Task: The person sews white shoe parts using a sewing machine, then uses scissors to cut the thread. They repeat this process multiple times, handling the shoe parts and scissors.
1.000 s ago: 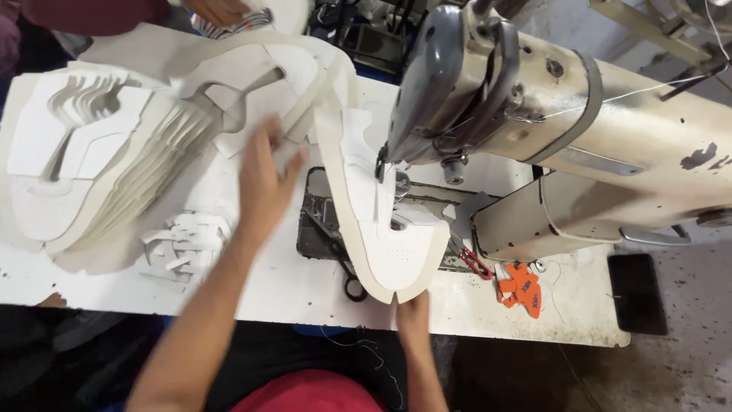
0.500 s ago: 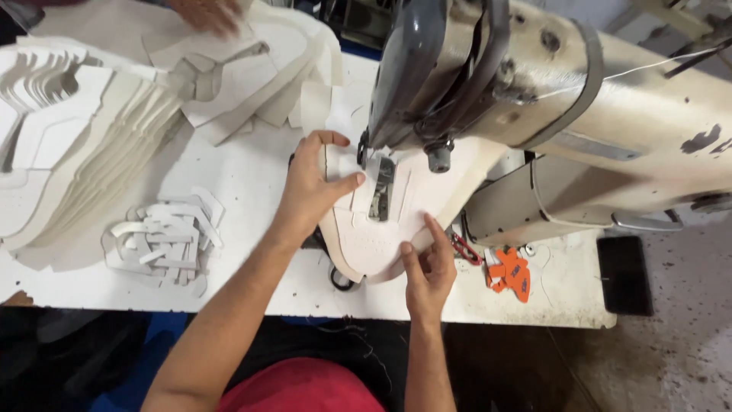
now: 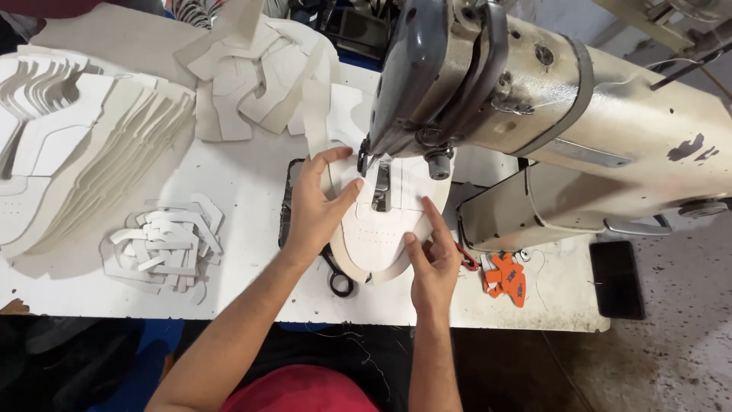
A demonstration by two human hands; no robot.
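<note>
Big beige-and-grey metal industrial sewing machine [image 3: 549,114] fills upper right, head hanging over a white worktable [image 3: 252,191]. Far left on table: tall fanned stack of cream cut shoe-upper panels [image 3: 84,160]; top centre, a looser heap of the same cream pieces [image 3: 252,76]. Nearer the front edge, a small pile of thin white curved strips [image 3: 168,244].

Under the machine's needle area lies the white rounded shoe-upper piece w/ a cream backing layer [image 3: 377,236], flat on the bed, toe end pointing toward the person.

Left hand [image 3: 316,206] rests on the piece's left side, palm down, fingers spread fairly wide, thumb angled toward the presser foot, pressing the material flat. Right hand [image 3: 431,255] sits at the lower right edge of the piece, index finger stretched out along the edge toward the needle, other fingers curled narrow, thumb tip on the piece. Neither hand grips anything; both just pin the piece.

Small stuff: black scissor handles [image 3: 339,278] poke out below the left wrist; orange plastic tool [image 3: 507,276] lies right of the right hand, near table edge.
</note>
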